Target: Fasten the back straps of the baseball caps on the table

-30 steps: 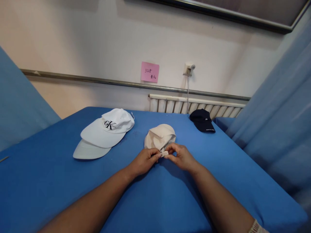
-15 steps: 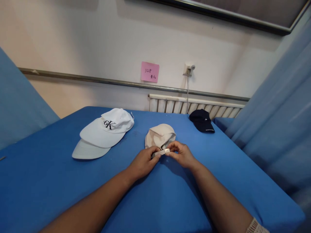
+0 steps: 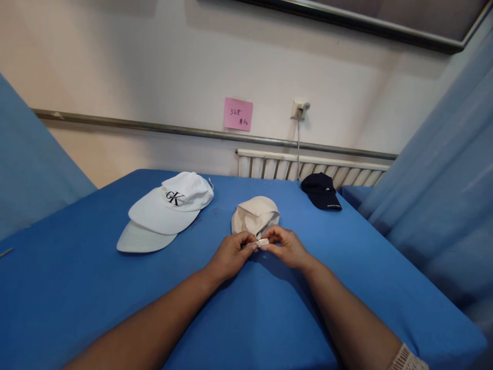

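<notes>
A beige cap (image 3: 257,213) lies on the blue-covered table in front of me, its back strap (image 3: 263,242) towards me. My left hand (image 3: 234,253) pinches the strap from the left, thumb and fingers pressed together. On the other side, my right hand (image 3: 285,246) grips the strap's pale end between thumb and fingers. Both hands are close together at the cap's near edge, and the fingers partly cover the strap.
To the left, a white cap (image 3: 188,192) with black letters rests on a pale grey-green cap (image 3: 146,239). A dark navy cap (image 3: 321,191) sits at the back right. Behind the blue table (image 3: 96,288) are a radiator (image 3: 269,167) and a metal rail (image 3: 173,128); blue curtains (image 3: 435,195) hang at both sides.
My left hand has slid slightly right along the strap, closer to my right hand, so less of the strap shows. The caps stay in place on the table.
</notes>
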Demonstrator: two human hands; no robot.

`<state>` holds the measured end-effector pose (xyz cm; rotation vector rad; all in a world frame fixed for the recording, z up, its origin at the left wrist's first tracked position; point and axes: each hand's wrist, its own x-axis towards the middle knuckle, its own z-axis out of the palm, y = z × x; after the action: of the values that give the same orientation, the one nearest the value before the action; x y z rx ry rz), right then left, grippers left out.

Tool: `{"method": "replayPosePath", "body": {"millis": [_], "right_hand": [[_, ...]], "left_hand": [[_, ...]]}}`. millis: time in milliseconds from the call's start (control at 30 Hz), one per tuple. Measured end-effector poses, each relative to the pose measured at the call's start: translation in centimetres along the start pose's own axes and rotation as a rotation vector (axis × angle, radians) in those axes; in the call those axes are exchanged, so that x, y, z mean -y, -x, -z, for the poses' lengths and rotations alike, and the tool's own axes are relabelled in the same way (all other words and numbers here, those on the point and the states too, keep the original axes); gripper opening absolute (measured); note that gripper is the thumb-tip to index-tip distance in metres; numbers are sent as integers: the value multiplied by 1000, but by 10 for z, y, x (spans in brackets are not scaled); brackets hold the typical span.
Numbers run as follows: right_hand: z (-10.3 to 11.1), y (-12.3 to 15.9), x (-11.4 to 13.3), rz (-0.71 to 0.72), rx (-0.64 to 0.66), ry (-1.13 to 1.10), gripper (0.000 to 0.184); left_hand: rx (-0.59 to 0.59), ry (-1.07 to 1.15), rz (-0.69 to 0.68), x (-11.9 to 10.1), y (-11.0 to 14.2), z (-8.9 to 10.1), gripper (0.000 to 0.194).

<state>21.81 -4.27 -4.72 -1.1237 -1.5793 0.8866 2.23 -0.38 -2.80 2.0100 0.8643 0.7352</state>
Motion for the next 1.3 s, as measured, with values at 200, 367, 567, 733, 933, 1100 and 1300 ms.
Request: {"method": "replayPosePath", "body": {"millis": [200, 367, 567, 733, 933, 1100, 1300], "right_hand": [[2, 0, 0, 11, -18, 38, 20], [-2, 1, -1, -10, 54, 10, 19], [-2, -1, -5, -33, -6, -55, 22], [0, -5, -8, -61, -91, -226, 30], [-2, -2, -7, -46, -40, -43, 25], [-2, 0, 1, -19, -39, 99, 19], [-3, -2, -6, -16, -26, 55, 20]], "left_hand": [[24, 41, 111, -4, -3, 3, 29], [42, 124, 162, -5, -3, -3, 29], [22, -54, 43, -13, 2, 2, 30], [-61, -160, -44, -16, 4, 11, 23], [-85, -107, -33, -8, 1, 3, 18], [-84, -162, -43, -10, 1, -3, 14], [-75, -362, -146, -16, 7, 0, 21]]}}
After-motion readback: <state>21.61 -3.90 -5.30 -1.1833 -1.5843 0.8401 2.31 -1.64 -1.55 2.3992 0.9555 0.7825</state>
